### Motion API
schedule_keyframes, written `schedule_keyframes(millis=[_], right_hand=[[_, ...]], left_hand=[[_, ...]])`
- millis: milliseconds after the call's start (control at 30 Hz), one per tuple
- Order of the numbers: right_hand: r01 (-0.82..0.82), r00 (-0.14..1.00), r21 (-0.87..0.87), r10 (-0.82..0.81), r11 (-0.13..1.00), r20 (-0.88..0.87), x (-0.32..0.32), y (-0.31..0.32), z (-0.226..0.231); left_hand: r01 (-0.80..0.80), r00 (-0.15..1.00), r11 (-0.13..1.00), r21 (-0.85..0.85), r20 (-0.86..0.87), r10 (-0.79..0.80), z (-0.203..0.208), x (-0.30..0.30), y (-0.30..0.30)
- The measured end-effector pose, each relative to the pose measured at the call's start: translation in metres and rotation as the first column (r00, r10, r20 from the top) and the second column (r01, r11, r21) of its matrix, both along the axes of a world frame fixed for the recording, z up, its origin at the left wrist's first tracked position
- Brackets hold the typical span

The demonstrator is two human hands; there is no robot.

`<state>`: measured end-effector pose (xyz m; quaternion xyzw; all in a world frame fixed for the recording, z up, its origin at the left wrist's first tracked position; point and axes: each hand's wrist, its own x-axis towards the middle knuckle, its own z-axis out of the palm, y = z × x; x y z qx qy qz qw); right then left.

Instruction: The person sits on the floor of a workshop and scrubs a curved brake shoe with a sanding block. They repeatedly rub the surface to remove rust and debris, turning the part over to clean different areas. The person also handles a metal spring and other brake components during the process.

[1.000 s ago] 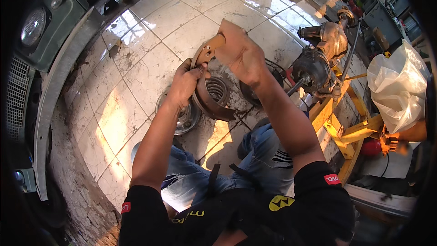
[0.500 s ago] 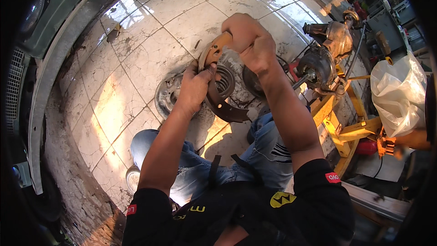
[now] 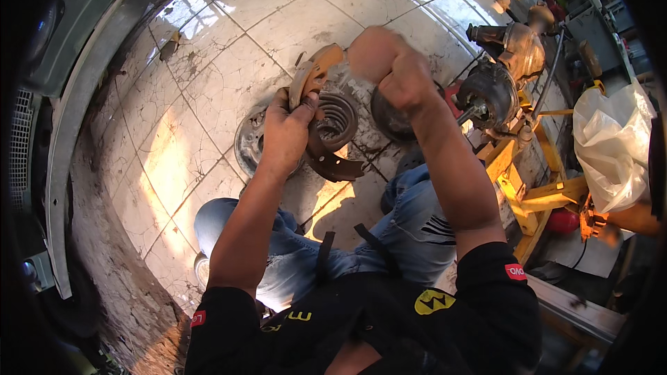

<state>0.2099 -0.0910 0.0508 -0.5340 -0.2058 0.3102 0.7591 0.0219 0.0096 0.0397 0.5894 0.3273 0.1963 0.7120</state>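
Observation:
A curved brake shoe (image 3: pixel 317 75) is in my left hand (image 3: pixel 287 122), whose thumb and fingers are wrapped round its middle. Its upper end is sunlit orange-brown; the dark lower end, pierced with holes, curves down toward my knees. To the right of the upper end, my right hand (image 3: pixel 393 69) hangs in the air, curled and smeared by motion. Anything inside that hand is hidden. A coil spring (image 3: pixel 345 114) stands on the floor behind the shoe. Left of it lies a round metal plate (image 3: pixel 247 140), partly covered by my left hand and forearm.
A dark round part (image 3: pixel 389 117) sits under my right forearm. To the right, a rusty axle assembly (image 3: pixel 517 52) rests by a yellow stand (image 3: pixel 531 201), with a clear plastic bag (image 3: pixel 611 146) nearby. A metal bumper (image 3: pixel 87 97) curves along the left. Tiled floor (image 3: pixel 208 90) lies ahead.
My left hand and the brake shoe have shifted slightly left. The right hand has drawn away from the shoe's upper end, leaving a gap between them.

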Motion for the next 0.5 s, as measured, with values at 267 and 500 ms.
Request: schedule_keyframes(millis=[267, 500], right_hand=[[0.002, 0.996, -0.046, -0.006, 0.999, -0.089, -0.001, -0.009, 0.019], [-0.03, 0.953, -0.048, 0.014, 0.998, -0.304, -0.012, 0.009, 0.001]], left_hand=[[0.054, 0.995, 0.995, 0.086, -0.093, -0.046, -0.004, 0.0, 0.01], [0.019, 0.993, 0.999, 0.042, -0.119, -0.014, 0.001, 0.0, 0.005]])
